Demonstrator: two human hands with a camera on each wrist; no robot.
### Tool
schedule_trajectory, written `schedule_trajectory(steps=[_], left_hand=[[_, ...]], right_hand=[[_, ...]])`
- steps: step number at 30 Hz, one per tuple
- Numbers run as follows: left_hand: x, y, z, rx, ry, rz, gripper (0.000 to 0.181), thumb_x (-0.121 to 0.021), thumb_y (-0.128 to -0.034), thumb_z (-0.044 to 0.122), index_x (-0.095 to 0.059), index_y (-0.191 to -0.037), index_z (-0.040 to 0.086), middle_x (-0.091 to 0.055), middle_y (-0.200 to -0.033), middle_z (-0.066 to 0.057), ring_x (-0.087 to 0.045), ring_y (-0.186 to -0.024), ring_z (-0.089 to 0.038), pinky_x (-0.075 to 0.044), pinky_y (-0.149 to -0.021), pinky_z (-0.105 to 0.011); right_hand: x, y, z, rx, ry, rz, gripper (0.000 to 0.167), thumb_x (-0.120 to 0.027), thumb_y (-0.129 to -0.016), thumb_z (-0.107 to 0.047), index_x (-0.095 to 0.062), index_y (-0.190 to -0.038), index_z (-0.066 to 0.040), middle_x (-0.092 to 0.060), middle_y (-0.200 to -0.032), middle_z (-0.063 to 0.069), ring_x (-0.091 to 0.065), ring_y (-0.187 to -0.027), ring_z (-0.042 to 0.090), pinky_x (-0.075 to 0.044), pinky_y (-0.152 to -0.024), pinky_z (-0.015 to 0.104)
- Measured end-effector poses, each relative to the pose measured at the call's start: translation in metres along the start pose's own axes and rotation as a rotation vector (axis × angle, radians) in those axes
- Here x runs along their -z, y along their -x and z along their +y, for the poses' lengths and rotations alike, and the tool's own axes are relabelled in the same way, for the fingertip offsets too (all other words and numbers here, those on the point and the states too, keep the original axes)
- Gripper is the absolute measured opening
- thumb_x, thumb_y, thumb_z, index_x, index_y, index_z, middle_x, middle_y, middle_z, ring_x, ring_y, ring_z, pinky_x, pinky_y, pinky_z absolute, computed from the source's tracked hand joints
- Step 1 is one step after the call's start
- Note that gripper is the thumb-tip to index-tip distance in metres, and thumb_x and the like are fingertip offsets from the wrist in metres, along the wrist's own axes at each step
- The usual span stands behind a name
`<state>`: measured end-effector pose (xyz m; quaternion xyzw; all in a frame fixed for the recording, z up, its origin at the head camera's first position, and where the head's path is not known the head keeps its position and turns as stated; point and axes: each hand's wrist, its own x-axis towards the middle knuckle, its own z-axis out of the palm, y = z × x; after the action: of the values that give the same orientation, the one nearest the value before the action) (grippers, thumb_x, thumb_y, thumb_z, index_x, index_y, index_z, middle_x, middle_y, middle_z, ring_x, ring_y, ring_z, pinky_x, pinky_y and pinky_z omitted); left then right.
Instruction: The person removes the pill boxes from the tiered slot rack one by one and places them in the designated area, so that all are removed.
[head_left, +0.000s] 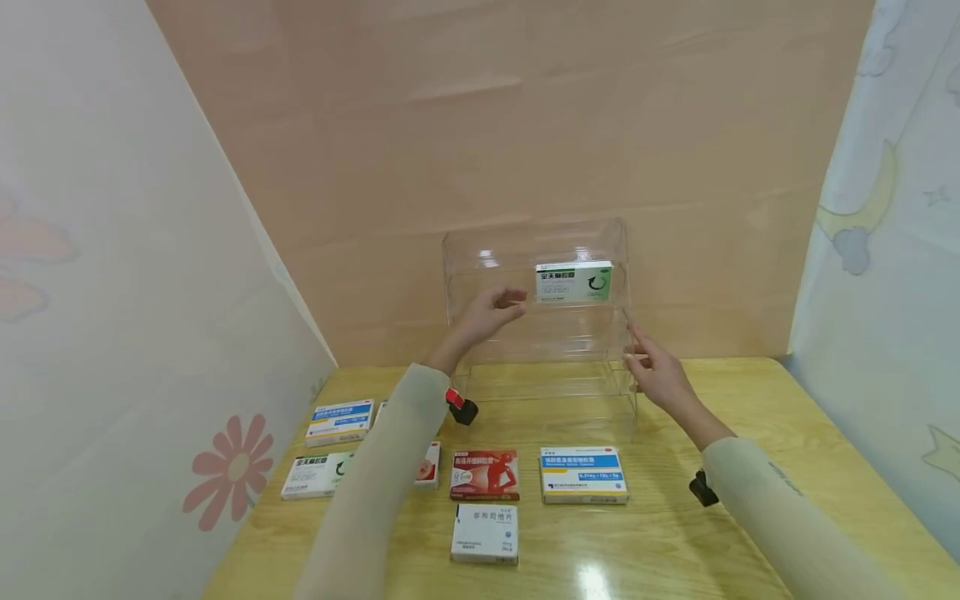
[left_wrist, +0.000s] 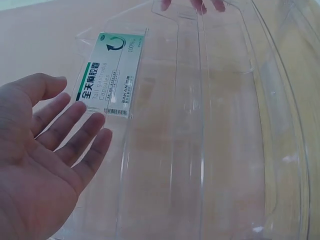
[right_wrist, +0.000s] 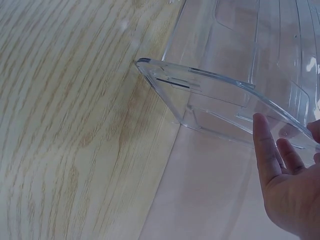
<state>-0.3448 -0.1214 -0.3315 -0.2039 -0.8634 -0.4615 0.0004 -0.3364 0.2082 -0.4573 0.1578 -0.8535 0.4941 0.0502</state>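
A clear plastic tiered rack [head_left: 540, 387] stands at the back of the table. On its upper tier leans a green-and-white medicine box [head_left: 573, 283], also visible in the left wrist view [left_wrist: 112, 72]. My left hand [head_left: 491, 315] is just left of that box, fingers spread and slightly bent, holding nothing; in the left wrist view its palm [left_wrist: 40, 150] shows. My right hand [head_left: 656, 371] is at the rack's right side, its thumb and fingers about the side panel's edge. The right wrist view shows this hand [right_wrist: 295, 190] against the clear panel [right_wrist: 220, 85], partly cut off by the frame.
In front of the rack lie a red box [head_left: 484, 477], a blue-and-white box [head_left: 583, 477] and a white box [head_left: 484, 533]. To the left are another blue-and-white box [head_left: 339, 422] and a green-and-white one [head_left: 315, 477]. My left sleeve partly covers further boxes. Papered walls enclose the table.
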Motion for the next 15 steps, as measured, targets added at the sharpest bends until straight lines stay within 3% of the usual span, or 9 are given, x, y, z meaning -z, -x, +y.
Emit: schedule_trajectory(steps=[6, 10, 15], left_hand=[[0.003, -0.014, 0.001, 0.048, -0.035, 0.064, 0.047, -0.061, -0.1022, 0.032, -0.054, -0.144, 0.012, -0.057, -0.146, -0.006, -0.055, -0.132, -0.021, -0.049, -0.105, -0.045], [0.002, -0.021, 0.004, 0.089, -0.01, 0.08, 0.048, -0.063, -0.101, 0.03, -0.053, -0.146, 0.018, -0.054, -0.148, -0.001, -0.053, -0.133, -0.02, -0.049, -0.105, -0.046], [-0.004, -0.032, 0.006, 0.097, 0.021, 0.124, 0.049, -0.064, -0.1001, 0.025, -0.051, -0.147, 0.022, -0.051, -0.151, 0.003, -0.052, -0.133, -0.021, -0.051, -0.103, -0.045]], right_hand=[[-0.003, -0.002, -0.002, 0.012, -0.001, -0.001, 0.064, -0.049, -0.108, -0.022, -0.018, -0.163, -0.019, -0.05, -0.14, 0.029, -0.058, -0.116, 0.049, -0.062, -0.072, 0.046], [-0.003, -0.004, -0.001, 0.014, 0.018, 0.008, 0.063, -0.049, -0.108, -0.023, -0.018, -0.163, -0.018, -0.051, -0.139, 0.027, -0.06, -0.114, 0.045, -0.063, -0.069, 0.041], [-0.002, -0.004, 0.002, 0.017, 0.011, 0.006, 0.063, -0.049, -0.108, -0.02, -0.018, -0.163, -0.017, -0.05, -0.139, 0.029, -0.06, -0.113, 0.048, -0.062, -0.069, 0.044]])
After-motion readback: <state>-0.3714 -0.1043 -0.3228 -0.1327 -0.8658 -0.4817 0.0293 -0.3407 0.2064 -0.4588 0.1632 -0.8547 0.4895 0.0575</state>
